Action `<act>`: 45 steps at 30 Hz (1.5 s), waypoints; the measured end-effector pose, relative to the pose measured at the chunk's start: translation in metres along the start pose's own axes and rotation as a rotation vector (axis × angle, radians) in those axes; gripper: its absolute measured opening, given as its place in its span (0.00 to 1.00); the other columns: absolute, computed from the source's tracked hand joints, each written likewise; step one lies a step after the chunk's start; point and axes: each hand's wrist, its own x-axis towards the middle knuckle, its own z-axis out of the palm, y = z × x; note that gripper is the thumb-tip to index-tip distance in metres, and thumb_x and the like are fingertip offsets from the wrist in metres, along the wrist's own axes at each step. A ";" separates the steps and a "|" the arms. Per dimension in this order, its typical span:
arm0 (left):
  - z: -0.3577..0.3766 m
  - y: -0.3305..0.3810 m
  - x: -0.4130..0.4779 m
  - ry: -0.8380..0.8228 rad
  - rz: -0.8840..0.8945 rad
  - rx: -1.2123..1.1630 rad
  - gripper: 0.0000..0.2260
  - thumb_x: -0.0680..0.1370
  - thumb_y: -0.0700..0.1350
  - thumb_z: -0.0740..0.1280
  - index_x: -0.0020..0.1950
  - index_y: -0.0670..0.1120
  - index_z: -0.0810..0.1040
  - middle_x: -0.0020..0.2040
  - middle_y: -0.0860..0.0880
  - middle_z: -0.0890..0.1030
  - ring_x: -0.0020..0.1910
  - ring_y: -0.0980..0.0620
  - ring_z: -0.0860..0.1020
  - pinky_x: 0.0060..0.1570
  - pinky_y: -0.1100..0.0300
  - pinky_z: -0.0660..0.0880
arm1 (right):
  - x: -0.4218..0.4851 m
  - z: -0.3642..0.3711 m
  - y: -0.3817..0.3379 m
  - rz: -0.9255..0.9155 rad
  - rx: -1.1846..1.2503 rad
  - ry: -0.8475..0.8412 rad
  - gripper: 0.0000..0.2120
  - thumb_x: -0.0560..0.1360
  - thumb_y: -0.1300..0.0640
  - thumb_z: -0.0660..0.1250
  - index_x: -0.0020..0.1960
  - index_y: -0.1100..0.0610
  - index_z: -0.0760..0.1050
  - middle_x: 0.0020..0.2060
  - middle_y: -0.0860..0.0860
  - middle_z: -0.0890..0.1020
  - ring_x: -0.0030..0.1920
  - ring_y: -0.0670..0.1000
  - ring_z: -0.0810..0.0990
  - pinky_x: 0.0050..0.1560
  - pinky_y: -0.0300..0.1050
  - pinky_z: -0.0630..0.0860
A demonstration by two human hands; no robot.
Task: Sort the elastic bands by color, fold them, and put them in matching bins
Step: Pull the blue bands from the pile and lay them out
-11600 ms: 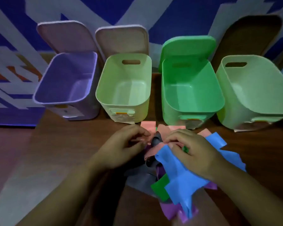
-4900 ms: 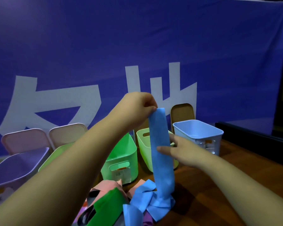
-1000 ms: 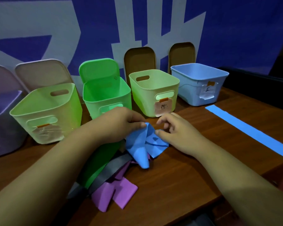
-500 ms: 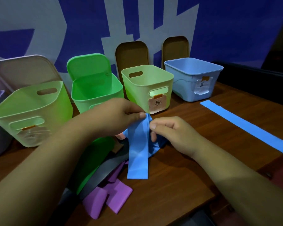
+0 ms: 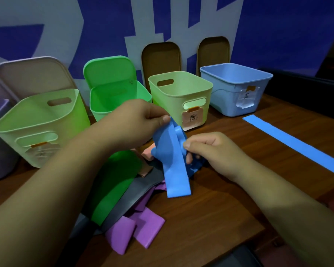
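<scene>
At frame centre the left grip and right grip each pinch the blue band, hanging above the mixed pile on the table; blue bin upper right

The left hand and right hand are bare, and so are both forearms.

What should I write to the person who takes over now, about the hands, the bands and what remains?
Hands: left hand and right hand both pinch one blue band, lifted over the heap, not yet folded neatly.
A second blue band lies flat on the table near the blue bin.
Heap under the hands: green band, grey band, purple band, pink band.
Done: nothing shows in any bin.
Left: fold both blue ones, bin them, sort the heap.
</scene>
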 end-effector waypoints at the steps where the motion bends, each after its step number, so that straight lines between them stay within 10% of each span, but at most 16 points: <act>1: -0.004 -0.001 0.000 0.033 -0.022 -0.025 0.13 0.87 0.53 0.63 0.60 0.52 0.86 0.49 0.49 0.86 0.45 0.49 0.85 0.51 0.46 0.83 | 0.001 0.000 0.000 0.009 -0.013 0.030 0.19 0.84 0.53 0.68 0.36 0.56 0.82 0.36 0.55 0.85 0.39 0.48 0.76 0.44 0.46 0.72; 13: -0.051 -0.025 -0.006 0.738 -0.161 -0.126 0.15 0.86 0.54 0.59 0.54 0.47 0.81 0.44 0.45 0.81 0.42 0.41 0.82 0.45 0.39 0.82 | 0.009 -0.006 0.001 0.302 -0.217 0.345 0.14 0.76 0.56 0.65 0.34 0.62 0.73 0.25 0.47 0.73 0.27 0.46 0.65 0.34 0.47 0.60; 21: -0.039 -0.015 -0.007 0.497 -0.052 -0.043 0.11 0.86 0.53 0.64 0.54 0.49 0.82 0.46 0.50 0.82 0.43 0.48 0.80 0.46 0.46 0.81 | 0.009 -0.002 0.004 0.238 -0.311 0.327 0.13 0.78 0.48 0.70 0.41 0.57 0.76 0.32 0.49 0.75 0.33 0.47 0.72 0.37 0.46 0.70; 27: -0.027 -0.007 -0.004 0.447 -0.046 -0.107 0.09 0.86 0.55 0.65 0.54 0.53 0.82 0.44 0.55 0.83 0.35 0.58 0.81 0.40 0.55 0.80 | 0.004 0.002 0.007 -0.153 -0.239 0.201 0.06 0.81 0.56 0.73 0.45 0.50 0.79 0.41 0.47 0.75 0.39 0.45 0.72 0.40 0.36 0.70; 32: -0.019 -0.002 -0.002 0.430 -0.079 -0.243 0.10 0.86 0.51 0.65 0.52 0.48 0.82 0.38 0.51 0.82 0.28 0.60 0.81 0.27 0.66 0.76 | 0.003 0.008 0.009 -0.249 -0.299 -0.001 0.11 0.77 0.41 0.71 0.50 0.46 0.84 0.45 0.46 0.78 0.47 0.51 0.80 0.45 0.38 0.73; 40: -0.009 0.002 0.002 0.289 -0.231 -0.654 0.09 0.86 0.48 0.67 0.54 0.44 0.83 0.36 0.44 0.84 0.34 0.48 0.86 0.39 0.55 0.86 | 0.006 0.016 0.009 -0.293 -0.313 -0.020 0.02 0.78 0.53 0.78 0.51 0.47 0.87 0.41 0.47 0.77 0.45 0.51 0.79 0.46 0.34 0.71; 45: -0.004 0.002 0.004 0.259 -0.285 -0.878 0.11 0.85 0.46 0.68 0.57 0.39 0.82 0.35 0.45 0.83 0.34 0.49 0.86 0.39 0.57 0.86 | 0.008 0.017 0.008 -0.280 -0.361 0.033 0.13 0.74 0.38 0.76 0.51 0.46 0.87 0.39 0.46 0.76 0.45 0.48 0.77 0.44 0.36 0.71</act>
